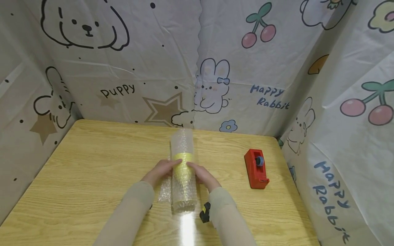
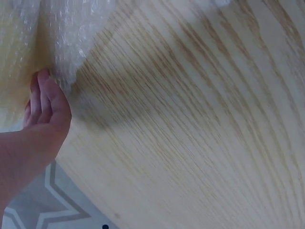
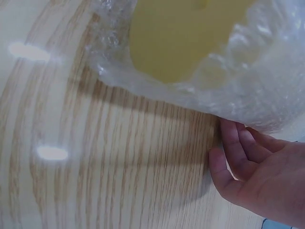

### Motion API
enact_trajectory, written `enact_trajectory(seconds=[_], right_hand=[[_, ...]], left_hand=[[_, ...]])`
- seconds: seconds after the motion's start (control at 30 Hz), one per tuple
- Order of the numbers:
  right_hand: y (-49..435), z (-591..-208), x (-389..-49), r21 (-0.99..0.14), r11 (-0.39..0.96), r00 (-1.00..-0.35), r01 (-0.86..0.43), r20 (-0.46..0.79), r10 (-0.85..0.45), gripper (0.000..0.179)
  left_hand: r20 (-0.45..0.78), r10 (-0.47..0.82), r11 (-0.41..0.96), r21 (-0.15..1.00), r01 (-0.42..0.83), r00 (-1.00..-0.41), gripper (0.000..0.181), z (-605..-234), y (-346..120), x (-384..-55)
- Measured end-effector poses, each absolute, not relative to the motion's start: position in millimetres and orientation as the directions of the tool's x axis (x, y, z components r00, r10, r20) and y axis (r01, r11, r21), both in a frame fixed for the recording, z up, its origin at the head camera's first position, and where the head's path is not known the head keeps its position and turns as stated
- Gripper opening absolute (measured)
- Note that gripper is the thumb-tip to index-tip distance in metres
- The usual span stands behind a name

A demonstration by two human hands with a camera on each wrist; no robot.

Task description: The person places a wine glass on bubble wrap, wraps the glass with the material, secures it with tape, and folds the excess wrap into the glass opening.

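The wood-grain table (image 1: 107, 164) bears a bubble-wrapped yellow object (image 1: 184, 177) and a red tape dispenser (image 1: 254, 175).

Bubble-wrap roll (image 1: 184, 177) on table (image 1: 107, 157); tape dispenser (image 1: 257, 176) right of roll; backdrop (image 1: 166, 61) behind table

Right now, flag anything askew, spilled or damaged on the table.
Only the loose bubble-wrap flap looks untidy: it sticks out left of the wrapped yellow object instead of hugging it. I see no spill or damage.
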State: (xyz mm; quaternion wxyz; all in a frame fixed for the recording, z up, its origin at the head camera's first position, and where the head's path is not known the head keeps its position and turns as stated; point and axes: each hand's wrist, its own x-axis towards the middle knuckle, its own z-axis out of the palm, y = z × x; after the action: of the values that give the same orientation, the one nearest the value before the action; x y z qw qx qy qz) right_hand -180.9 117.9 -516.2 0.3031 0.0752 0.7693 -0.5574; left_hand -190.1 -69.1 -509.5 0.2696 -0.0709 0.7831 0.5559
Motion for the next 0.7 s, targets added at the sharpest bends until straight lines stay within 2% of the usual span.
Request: enact_trajectory(seconds=[0.2,0.5,0.7], right_hand=[[120.9,-517.4,-180.2,-0.809,0.375,-0.807,0.452,-0.550,-0.214,0.076],[121.7,-521.4,-179.8,-0.800,0.368,-0.813,0.474,-0.558,-0.167,0.058],[120.5,-521.3,-180.3,-0.811,0.374,-0.819,0.451,-0.542,-0.188,0.067]], left_hand=[[-0.511,0.156,0.332,0.833,-0.442,-0.845,0.065,-510.2,-67.0,-187.7],[-0.542,0.200,0.160,0.840,-0.518,-0.816,0.053,-515.0,-69.4,-189.8],[-0.540,0.234,0.128,0.841,-0.525,-0.808,0.041,-515.5,-71.8,-191.8]])
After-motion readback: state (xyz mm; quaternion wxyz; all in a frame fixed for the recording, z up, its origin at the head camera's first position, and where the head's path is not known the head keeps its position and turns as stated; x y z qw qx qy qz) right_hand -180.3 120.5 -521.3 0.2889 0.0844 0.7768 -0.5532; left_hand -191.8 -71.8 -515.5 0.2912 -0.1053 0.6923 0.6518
